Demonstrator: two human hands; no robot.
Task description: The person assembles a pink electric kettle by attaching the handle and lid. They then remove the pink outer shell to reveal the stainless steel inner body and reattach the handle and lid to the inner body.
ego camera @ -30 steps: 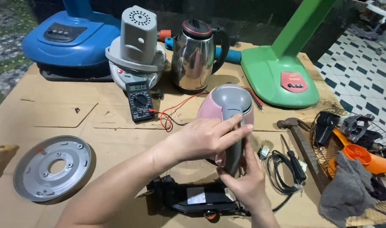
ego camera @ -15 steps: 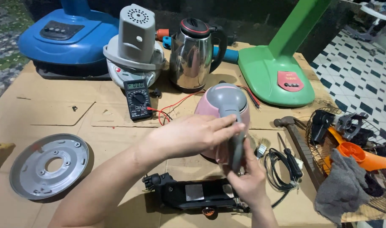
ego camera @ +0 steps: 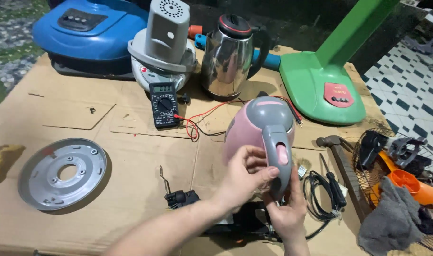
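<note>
A pink electric kettle (ego camera: 245,132) with a grey lid and grey handle (ego camera: 279,154) stands upright on the cardboard-covered table (ego camera: 131,151). My left hand (ego camera: 245,178) reaches in from the lower left. It clasps the kettle's side, with its fingertips on the handle. My right hand (ego camera: 286,215) comes up from below and grips the lower end of the handle. A black base unit (ego camera: 235,222) lies partly hidden under both hands.
Behind the kettle are a black multimeter (ego camera: 163,104) with red and black leads, a steel kettle (ego camera: 226,59), a grey-white appliance (ego camera: 164,42), a blue appliance (ego camera: 91,28) and a green fan base (ego camera: 320,90). A metal disc (ego camera: 60,173) lies left; hammer (ego camera: 342,161), screwdriver (ego camera: 332,182), cord (ego camera: 316,199) and fan parts (ego camera: 406,182) lie right.
My left hand has slid off the top of the kettle down to its side and handle, uncovering the grey lid. My right hand stays at the handle's lower end.
</note>
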